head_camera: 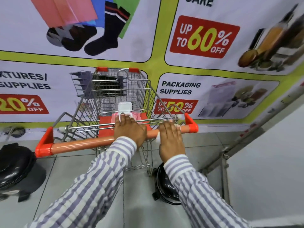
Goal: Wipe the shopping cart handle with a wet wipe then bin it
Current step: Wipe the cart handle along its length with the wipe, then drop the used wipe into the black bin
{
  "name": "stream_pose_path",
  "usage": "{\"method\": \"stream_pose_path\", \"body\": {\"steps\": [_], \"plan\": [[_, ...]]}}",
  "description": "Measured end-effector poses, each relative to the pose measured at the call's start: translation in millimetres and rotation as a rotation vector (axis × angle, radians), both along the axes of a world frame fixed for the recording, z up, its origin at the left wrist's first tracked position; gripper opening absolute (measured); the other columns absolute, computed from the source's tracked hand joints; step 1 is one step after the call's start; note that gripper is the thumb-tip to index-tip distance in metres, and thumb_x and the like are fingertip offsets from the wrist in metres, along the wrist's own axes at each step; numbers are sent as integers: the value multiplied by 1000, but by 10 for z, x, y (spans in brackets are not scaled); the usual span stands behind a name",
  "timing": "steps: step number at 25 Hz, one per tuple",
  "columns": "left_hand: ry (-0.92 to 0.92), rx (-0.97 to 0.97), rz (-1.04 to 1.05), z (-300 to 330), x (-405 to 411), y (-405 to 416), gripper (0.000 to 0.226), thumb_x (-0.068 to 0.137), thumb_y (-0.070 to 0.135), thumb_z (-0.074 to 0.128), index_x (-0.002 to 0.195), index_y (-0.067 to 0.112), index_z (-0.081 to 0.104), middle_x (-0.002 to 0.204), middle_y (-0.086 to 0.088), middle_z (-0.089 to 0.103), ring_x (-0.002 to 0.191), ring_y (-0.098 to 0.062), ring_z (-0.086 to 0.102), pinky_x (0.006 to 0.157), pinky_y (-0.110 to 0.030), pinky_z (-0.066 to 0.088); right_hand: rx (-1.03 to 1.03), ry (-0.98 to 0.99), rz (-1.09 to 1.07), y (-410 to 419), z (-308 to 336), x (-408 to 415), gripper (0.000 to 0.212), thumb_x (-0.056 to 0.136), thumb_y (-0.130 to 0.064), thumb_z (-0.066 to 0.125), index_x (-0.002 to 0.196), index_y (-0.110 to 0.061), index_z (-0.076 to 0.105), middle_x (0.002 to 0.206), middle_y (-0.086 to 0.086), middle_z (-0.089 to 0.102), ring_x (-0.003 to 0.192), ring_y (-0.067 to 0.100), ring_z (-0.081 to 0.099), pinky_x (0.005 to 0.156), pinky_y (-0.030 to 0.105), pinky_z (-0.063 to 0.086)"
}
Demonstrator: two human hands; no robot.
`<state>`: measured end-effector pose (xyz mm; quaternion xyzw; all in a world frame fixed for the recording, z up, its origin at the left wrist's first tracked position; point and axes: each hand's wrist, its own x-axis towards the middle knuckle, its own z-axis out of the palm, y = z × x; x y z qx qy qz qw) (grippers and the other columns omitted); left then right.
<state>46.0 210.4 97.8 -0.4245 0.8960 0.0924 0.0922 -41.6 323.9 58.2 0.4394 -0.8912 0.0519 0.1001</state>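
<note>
The shopping cart's orange handle (79, 144) runs across the middle of the view between red end caps. My right hand (171, 139) is closed over its right part with a white wet wipe (158, 137) pressed under the palm; bits of wipe show at both sides of the hand. My left hand (130, 127) lies across the handle's middle, its fingers stretched flat onto a pink wipe pack (141, 116) in the red child seat. The pack's white lid (125, 106) stands up.
The wire cart basket (120, 89) faces a printed sale banner (204, 38) on the wall. A black glossy bin-like container (14, 167) sits on the tiled floor at left, another (164, 183) below my right forearm. A metal frame (225, 155) stands at right.
</note>
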Motion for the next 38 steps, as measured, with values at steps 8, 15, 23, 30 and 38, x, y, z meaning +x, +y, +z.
{"method": "stream_pose_path", "body": {"steps": [8, 15, 23, 30, 38], "plan": [[131, -70, -196, 211, -860, 616, 66, 99, 41, 17, 150, -2, 15, 160, -18, 10, 149, -29, 6, 120, -43, -2, -22, -258, -273, 721, 134, -865, 64, 89, 5, 33, 149, -3, 11, 157, 16, 15, 145, 27, 18, 119, 35, 13], [151, -71, -491, 94, -1706, 1041, 66, 99, 41, 25, 150, 2, 14, 160, -16, 14, 148, -29, 12, 121, -43, 5, -166, -696, -560, 1022, 145, -1491, 30, 97, -10, 38, 122, 3, 50, 127, 27, 56, 113, 39, 54, 93, 37, 43], [216, -166, -640, -33, -1591, 936, 46, 97, 38, 30, 133, 10, 40, 153, -19, 30, 143, -31, 25, 120, -48, 8, -63, -791, -658, 1183, -64, -1473, 29, 95, -11, 44, 116, -1, 61, 121, 19, 63, 103, 32, 59, 87, 34, 46], [169, -141, -762, -11, -1463, 641, 50, 93, 39, 46, 133, 9, 38, 142, -22, 42, 136, -36, 34, 120, -42, 14, 40, -715, -778, 965, -142, -1285, 30, 94, -9, 44, 118, -6, 61, 126, 16, 60, 116, 31, 55, 96, 32, 46], [196, -123, -841, -71, -1308, 467, 49, 88, 10, 56, 134, 8, 39, 144, -26, 38, 139, -39, 29, 119, -41, 16, 78, -671, -796, 719, -141, -1040, 30, 92, -9, 43, 119, -11, 55, 125, 16, 58, 113, 32, 57, 95, 36, 47]]}}
